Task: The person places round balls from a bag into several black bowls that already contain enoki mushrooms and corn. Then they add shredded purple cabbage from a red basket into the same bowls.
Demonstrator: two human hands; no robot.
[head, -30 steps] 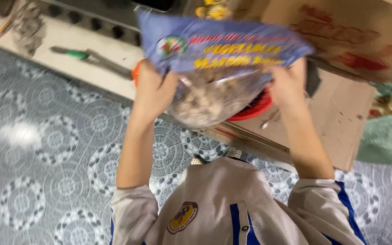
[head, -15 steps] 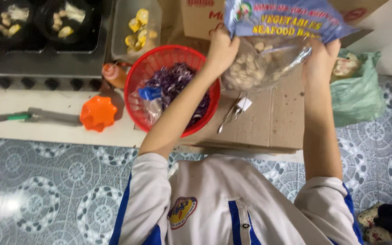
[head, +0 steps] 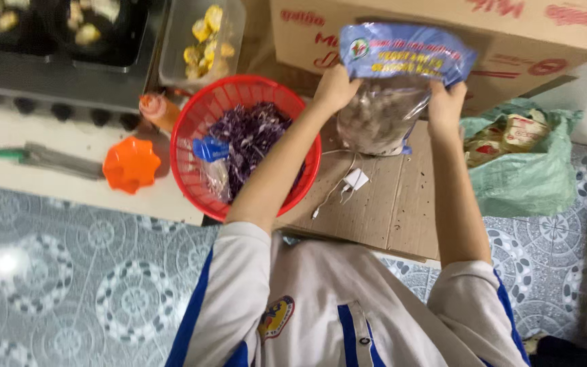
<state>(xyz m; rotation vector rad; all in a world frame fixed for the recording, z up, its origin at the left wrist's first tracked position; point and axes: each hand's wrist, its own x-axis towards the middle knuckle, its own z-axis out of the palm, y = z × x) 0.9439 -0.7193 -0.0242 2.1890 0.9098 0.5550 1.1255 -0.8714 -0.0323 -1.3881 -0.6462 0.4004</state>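
My left hand and my right hand each grip a side of a clear plastic bag with a blue printed top. It is filled with pale brownish pieces and held up over flattened brown cardboard. Just left of my left arm stands a red plastic basket holding shredded purple vegetable in a bag with a blue clip.
A large cardboard box stands behind the bag. A green plastic bag of packets lies at right. A white charger with cable rests on the cardboard. An orange funnel-like piece, an orange bottle, tongs and food trays are at left.
The view has swung down and right, and the bag has dropped lower, closer to the cardboard. Both hands still hold its sides.
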